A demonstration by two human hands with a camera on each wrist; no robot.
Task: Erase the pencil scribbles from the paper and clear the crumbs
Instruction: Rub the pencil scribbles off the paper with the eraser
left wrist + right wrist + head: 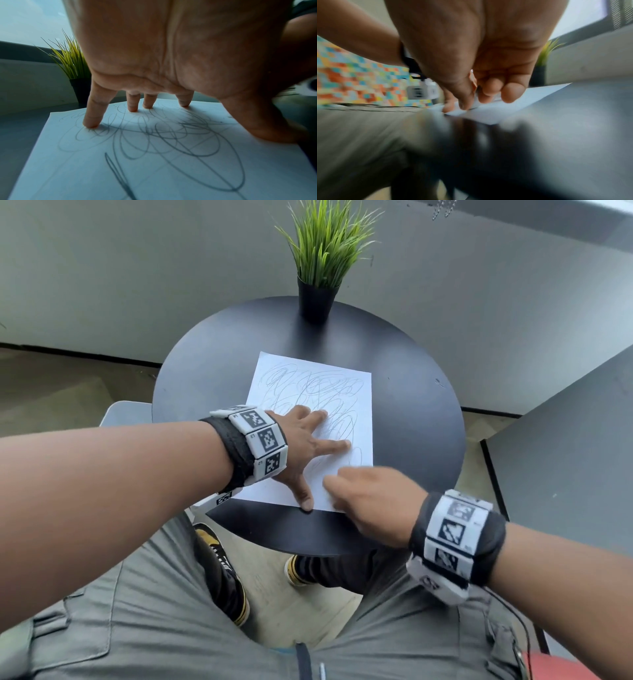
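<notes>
The paper [329,405], one sheet, lies mid-frame on the round counter [411,412], its pencil scribbles [318,392] mostly intact. The left hand [301,446] presses it down with spread, straight fingers. The right hand [373,501], at the sheet's lower edge, has curled fingers, seemingly pinching something small and pale; blur hides what. Hard rubbing near that edge could crease or tear the sheet. One potted plant [318,268] stands at top centre.
</notes>
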